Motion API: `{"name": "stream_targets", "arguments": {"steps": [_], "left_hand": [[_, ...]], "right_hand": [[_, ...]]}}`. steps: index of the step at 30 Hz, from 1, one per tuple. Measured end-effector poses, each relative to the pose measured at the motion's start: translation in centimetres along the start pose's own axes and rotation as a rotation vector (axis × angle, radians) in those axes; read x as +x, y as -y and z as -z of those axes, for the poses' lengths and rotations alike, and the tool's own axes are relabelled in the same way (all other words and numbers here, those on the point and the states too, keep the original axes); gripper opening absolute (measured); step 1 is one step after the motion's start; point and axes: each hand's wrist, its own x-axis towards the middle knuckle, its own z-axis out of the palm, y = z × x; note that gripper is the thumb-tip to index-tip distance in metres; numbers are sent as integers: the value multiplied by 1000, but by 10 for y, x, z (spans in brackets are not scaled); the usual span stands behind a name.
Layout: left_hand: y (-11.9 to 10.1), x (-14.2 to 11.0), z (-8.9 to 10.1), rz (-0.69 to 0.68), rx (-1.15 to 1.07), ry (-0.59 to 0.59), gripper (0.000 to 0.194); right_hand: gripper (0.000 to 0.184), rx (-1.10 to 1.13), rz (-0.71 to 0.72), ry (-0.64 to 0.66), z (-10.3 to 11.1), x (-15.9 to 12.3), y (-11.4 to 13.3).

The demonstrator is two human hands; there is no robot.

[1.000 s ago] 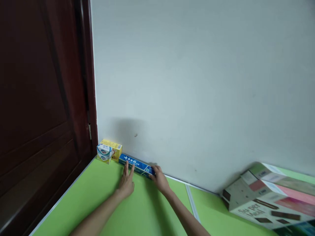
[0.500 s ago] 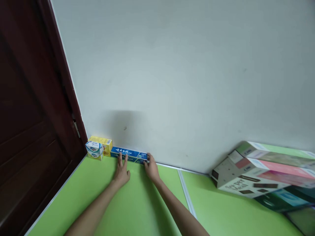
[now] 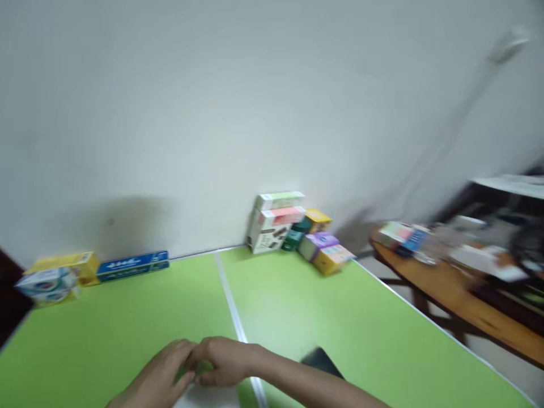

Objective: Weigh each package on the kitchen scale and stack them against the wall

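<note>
My left hand [image 3: 159,371] and my right hand [image 3: 227,360] meet low in the head view, above the green table [image 3: 182,309]. Both have bent fingers that come together at the tips. Just beneath them a white, flat-looking thing [image 3: 208,398] is partly cut off by the lower edge. What the fingers pinch is hidden and blurred. Well away from the hands, a long blue toothpaste box [image 3: 132,266] lies along the wall. At its left end are a yellow box [image 3: 87,265] and white-and-blue small boxes [image 3: 49,286].
A dark flat object [image 3: 321,361] lies beyond my right forearm. Upright cartons [image 3: 272,229], a green container [image 3: 294,235] and purple and yellow boxes [image 3: 327,252] stand at the back right. Off the table's right edge is a cluttered wooden bench [image 3: 442,289].
Both hands have left the blue toothpaste box and come back toward me, together over the white thing. The view has swung right; the blue box stays against the wall.
</note>
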Motion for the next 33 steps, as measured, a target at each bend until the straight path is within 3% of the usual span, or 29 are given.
{"name": "stream_targets", "arguments": {"steps": [4, 9, 12, 15, 17, 19, 23, 27, 30, 33], "left_hand": [[-54, 13, -23, -28, -51, 141, 26], [-89, 53, -63, -34, -73, 200, 48], [-108, 88, -86, 5, -44, 218, 57], [-141, 141, -112, -83, -115, 252, 53], [-166, 184, -133, -154, -212, 240, 52], [-188, 228, -158, -140, -341, 205, 53], [-212, 304, -204, 23, -615, 94, 61], [-215, 356, -221, 49, -637, -11, 81], [-216, 383, -218, 48, -642, -80, 91], [-218, 390, -213, 24, -646, -110, 90]], "right_hand": [[38, 28, -20, -101, -2, -65, 4], [31, 168, -146, -395, 3, -145, -26], [26, 248, -302, -745, 17, -194, -70], [28, 271, -445, -1155, 38, -244, -130], [36, 250, -557, -1400, 54, -276, -171], [50, 230, -637, -1540, 72, -304, -208], [68, 237, -685, -1618, 107, -338, -262], [69, 283, -648, -1597, 128, -341, -288], [63, 300, -620, -1591, 119, -337, -287], [59, 311, -624, -1574, 98, -338, -272]]}}
